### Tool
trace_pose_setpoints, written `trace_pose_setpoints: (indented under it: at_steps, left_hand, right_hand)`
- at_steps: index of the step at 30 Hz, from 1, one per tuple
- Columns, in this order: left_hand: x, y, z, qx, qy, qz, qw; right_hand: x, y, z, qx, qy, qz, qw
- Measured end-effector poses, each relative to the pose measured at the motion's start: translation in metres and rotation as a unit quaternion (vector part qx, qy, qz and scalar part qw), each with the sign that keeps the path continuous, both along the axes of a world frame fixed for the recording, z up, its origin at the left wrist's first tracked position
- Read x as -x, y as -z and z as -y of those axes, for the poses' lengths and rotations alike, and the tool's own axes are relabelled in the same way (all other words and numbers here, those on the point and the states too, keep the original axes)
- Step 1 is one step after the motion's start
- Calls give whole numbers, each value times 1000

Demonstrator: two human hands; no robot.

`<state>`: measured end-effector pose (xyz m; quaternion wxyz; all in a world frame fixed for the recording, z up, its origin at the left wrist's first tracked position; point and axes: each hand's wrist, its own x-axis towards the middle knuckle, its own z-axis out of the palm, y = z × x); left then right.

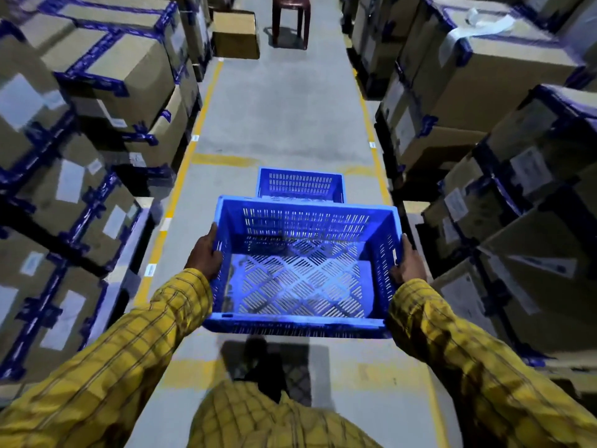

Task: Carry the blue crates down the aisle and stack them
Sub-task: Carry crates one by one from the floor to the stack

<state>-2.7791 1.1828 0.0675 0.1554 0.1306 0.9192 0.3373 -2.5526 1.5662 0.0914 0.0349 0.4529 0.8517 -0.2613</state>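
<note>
Mid-aisle, above the grey floor [284, 101]: held crate [300, 270] carried level, left hand [205, 253] and right hand [407, 263] each gripping a side rim (fingers curled over, fingertips hidden). Second crate [300, 184] rests ahead, its near half blocked. Taped cartons [122, 79] flank both sides.

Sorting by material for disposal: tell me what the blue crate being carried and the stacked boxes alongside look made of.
Blue slotted crate: seemingly moulded plastic, with uniform colour, slight sheen and regular vent slots. Brown stacked boxes: apparently matte corrugated cardboard with folded edges, sealed with glossy blue tape and bearing white paper labels.
</note>
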Motion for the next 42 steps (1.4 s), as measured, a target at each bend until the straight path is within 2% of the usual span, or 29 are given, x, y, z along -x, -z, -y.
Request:
trace_pose_setpoints:
  at_steps: [6, 13, 15, 16, 19, 20, 23, 25, 35, 42]
  left_hand:
    - [109, -2, -59, -25, -12, 55, 998]
    - [213, 1, -130, -96, -102, 140, 980]
    - [239, 6, -149, -118, -143, 164, 969]
    - [255, 12, -158, -123, -160, 176, 964]
    - [299, 36, -187, -136, -204, 202, 948]
    - [312, 44, -199, -140, -213, 209, 944]
    - [344, 70, -231, -137, -231, 208, 941]
    - [361, 85, -249, -160, -239, 214, 933]
    - [456, 215, -321, -212, -261, 245, 909]
    - [500, 275, -343, -252, -255, 252, 899]
  right_hand:
    - [103, 10, -44, 28, 46, 11, 998]
    - [199, 28, -108, 97, 60, -2, 993]
    - [226, 46, -135, 126, 68, -12, 990]
    - [237, 77, -163, 138, 72, -24, 988]
    - [274, 158, -232, 151, 57, -37, 986]
    - [290, 165, -244, 147, 60, -33, 987]
    - [341, 121, -239, 135, 54, -17, 989]
    - [365, 131, -253, 135, 48, -9, 990]
    - [461, 256, -334, 110, 53, -10, 992]
    - [501, 318, -360, 133, 69, -69, 986]
